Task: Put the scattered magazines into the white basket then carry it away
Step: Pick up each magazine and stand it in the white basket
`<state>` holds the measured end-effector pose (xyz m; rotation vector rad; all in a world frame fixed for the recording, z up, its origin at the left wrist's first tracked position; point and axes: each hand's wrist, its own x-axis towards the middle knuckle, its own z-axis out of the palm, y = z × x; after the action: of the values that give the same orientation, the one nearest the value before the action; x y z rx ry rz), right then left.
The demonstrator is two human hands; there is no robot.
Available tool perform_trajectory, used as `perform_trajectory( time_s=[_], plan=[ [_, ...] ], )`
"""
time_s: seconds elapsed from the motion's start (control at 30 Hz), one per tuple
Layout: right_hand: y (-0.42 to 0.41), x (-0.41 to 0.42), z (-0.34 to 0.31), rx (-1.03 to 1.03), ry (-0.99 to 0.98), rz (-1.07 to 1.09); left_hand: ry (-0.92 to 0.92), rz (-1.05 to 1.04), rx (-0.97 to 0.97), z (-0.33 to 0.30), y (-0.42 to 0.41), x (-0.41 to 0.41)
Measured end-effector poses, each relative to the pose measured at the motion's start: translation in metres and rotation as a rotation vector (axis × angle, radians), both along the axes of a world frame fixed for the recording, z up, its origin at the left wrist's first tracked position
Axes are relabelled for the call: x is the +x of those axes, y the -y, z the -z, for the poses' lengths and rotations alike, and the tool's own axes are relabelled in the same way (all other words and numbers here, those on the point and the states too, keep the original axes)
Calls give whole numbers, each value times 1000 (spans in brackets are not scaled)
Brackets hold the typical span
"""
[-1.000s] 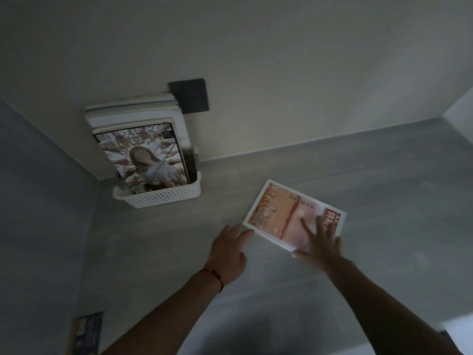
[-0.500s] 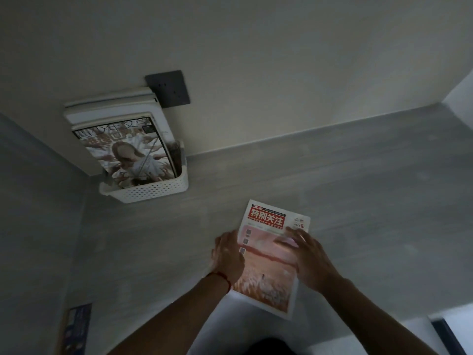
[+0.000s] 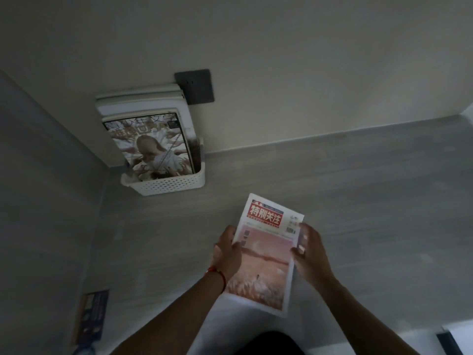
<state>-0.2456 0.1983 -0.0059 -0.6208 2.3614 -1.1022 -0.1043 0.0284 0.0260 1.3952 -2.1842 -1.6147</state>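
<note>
Now, magazine in hand: a pink-covered magazine (image 3: 266, 254) with a red title block, held over the grey surface near the person, top edge pointing toward the wall.
Left hand (image 3: 226, 251): fingers curled round the magazine's left edge, thumb on the cover; a red cord on the wrist.
Right hand (image 3: 308, 248): fingers pinching the right edge, fingertips on the cover.
White basket (image 3: 166, 184): perforated, in the far left corner against the wall, several magazines standing in it.
Surface (image 3: 358, 201): grey, wood-grained, dimly lit.
Wall (image 3: 281, 60): pale, with a dark socket plate (image 3: 195, 85) just behind the basket.
Near left: a dark blue booklet (image 3: 90, 315) lying flat.
</note>
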Motion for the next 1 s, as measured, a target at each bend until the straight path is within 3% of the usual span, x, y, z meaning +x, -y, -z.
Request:
perform_trajectory(
  time_s=[0.13, 0.23, 0.3, 0.43, 0.57, 0.63, 0.77, 1.0],
  plan=[
    [37, 3, -10, -27, 179, 102, -182, -14, 22, -25, 41, 25],
    [83, 2, -34, -172, 328, 71, -263, -65, 8, -45, 80, 43],
    [118, 1, -57, -237, 252, 24, -327, -107, -1, -61, 109, 52],
    [202, 1, -114, -303, -82, -52, -462, -191, -109, -103, 176, 63],
    [284, 3, -160, -424, -249, -86, -305, -284, -492, -134, 247, 70],
    [314, 4, -168, -453, -268, -100, -247, -324, -587, -140, 274, 74],
    [347, 8, -160, -411, -317, -89, -230, -371, -543, -129, 304, 70],
    [353, 11, -117, -303, -224, -86, -189, -392, -466, -95, 316, 63]
  ],
)
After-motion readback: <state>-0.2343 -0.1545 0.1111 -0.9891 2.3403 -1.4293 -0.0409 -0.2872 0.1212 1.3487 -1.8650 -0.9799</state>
